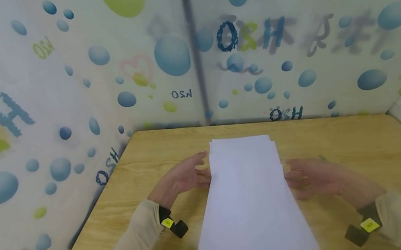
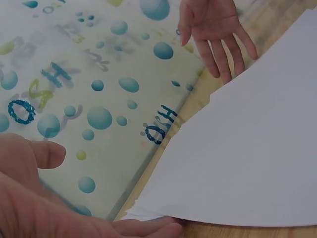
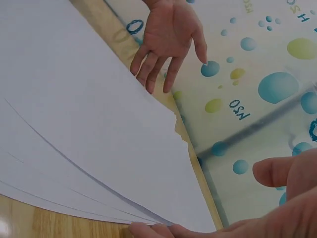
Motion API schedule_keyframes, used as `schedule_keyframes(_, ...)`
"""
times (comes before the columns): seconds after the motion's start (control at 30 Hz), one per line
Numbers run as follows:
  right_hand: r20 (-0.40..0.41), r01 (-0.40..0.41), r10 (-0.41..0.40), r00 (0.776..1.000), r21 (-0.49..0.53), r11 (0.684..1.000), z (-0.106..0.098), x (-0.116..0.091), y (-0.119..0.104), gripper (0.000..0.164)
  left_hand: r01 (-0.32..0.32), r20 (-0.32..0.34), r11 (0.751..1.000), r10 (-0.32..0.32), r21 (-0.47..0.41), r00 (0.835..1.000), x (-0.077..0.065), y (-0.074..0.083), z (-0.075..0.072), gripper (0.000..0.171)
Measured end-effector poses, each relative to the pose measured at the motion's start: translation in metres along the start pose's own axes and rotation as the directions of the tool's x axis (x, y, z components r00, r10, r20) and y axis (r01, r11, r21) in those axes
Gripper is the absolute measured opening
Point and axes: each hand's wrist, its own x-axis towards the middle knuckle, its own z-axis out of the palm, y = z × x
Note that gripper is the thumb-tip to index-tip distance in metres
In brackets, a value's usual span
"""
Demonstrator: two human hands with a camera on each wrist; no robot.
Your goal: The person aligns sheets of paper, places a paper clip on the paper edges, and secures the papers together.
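A stack of white paper sheets lies lengthwise on the wooden table, its sheets slightly fanned and uneven along the edges. My left hand is at the stack's left side, with fingers extended and their tips at the paper edge. On the opposite side, the fingers of my right hand reach to the right edge. In the left wrist view, the left fingertips lie by a corner of the paper, partly under it. The right wrist view shows the right fingertips against the lower edge of the sheets, thumb held apart.
The wooden table extends to both sides of the paper. Behind it and at the left stand walls covered with a bubble and lettering pattern. Each wrist wears a black strap with a small camera.
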Motion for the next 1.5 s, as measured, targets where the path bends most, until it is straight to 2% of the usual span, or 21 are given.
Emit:
schedule_keyframes(0.13,-0.022,-0.005,0.006,1.0,0.057,0.998,-0.001,-0.001,0.002,0.073,0.01,-0.005,0.999,-0.01,-0.048,1.0,0.002,-0.004,-0.003,0.082)
schedule_keyframes(0.27,-0.037,-0.003,0.007,0.999,0.107,0.994,-0.003,-0.001,0.004,0.074,-0.003,-0.002,0.999,0.003,-0.044,1.0,0.005,-0.004,-0.003,0.08)
schedule_keyframes(0.53,-0.056,0.021,-0.017,0.998,0.08,0.997,-0.004,-0.001,-0.002,0.075,-0.027,0.006,0.999,0.028,-0.022,1.0,0.012,0.002,0.003,0.08)
schedule_keyframes(0.77,-0.046,0.002,0.001,0.999,0.073,0.997,-0.004,0.001,0.001,0.073,-0.017,-0.036,0.999,0.018,0.049,0.999,0.014,-0.006,0.001,0.074)
schedule_keyframes(1.0,-0.077,0.034,-0.033,0.997,0.024,0.999,-0.002,0.005,0.009,0.063,-0.032,0.015,0.997,0.031,0.064,0.999,0.012,-0.011,0.0,0.069)
schedule_keyframes(1.17,-0.081,0.035,-0.03,0.996,0.066,0.997,0.002,0.007,0.01,0.07,-0.043,0.037,0.998,0.042,0.041,0.998,0.01,-0.013,0.002,0.065)
schedule_keyframes(1.23,-0.079,0.036,-0.029,0.996,0.093,0.995,0.003,0.007,0.01,0.072,-0.045,0.021,0.998,0.044,0.054,0.999,0.009,-0.013,0.003,0.066)
schedule_keyframes(1.37,-0.07,0.036,-0.028,0.997,0.125,0.991,0.003,0.008,0.009,0.071,-0.047,-0.028,0.987,0.052,0.154,0.998,0.004,-0.011,0.005,0.069)
schedule_keyframes(1.43,-0.059,0.042,-0.036,0.998,0.114,0.993,0.004,0.008,0.01,0.068,-0.045,-0.032,0.978,0.053,0.205,0.998,0.002,-0.01,0.006,0.07)
schedule_keyframes(1.5,-0.027,0.052,-0.05,0.998,0.089,0.995,0.004,0.008,0.011,0.064,-0.044,-0.025,0.975,0.051,0.216,0.998,0.0,-0.009,0.007,0.071)
